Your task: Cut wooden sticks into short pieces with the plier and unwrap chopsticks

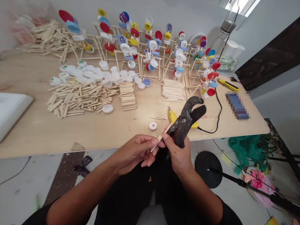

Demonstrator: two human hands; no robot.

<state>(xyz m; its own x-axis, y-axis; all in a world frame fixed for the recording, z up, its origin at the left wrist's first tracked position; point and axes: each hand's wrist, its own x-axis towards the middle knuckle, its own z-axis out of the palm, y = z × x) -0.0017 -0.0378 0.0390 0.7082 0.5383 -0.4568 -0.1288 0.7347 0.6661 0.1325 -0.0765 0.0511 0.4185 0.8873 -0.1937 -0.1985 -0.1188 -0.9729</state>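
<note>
My left hand [142, 147] pinches short wooden sticks [156, 144] between thumb and fingers, just in front of the table edge. My right hand [179, 153] is wrapped round the handles of a black pipe cutter [185, 120], whose hooked jaws point up and away from me, apart. The right thumb and fingertips also touch a wooden stick [167, 127]. Behind the cutter lies a yellow glue gun [172, 115], partly hidden. A white bottle cap [153, 126] with a dark centre sits on the table near a few thin sticks [158, 118].
Loose sticks [77, 97], stacked sticks [172, 90] and white caps [93, 73] cover the middle of the table [47, 134]. Behind them stand several stick frames with coloured caps [153, 45]. A utility knife [228, 84] and a phone [237, 105] lie at right, beside a black cable.
</note>
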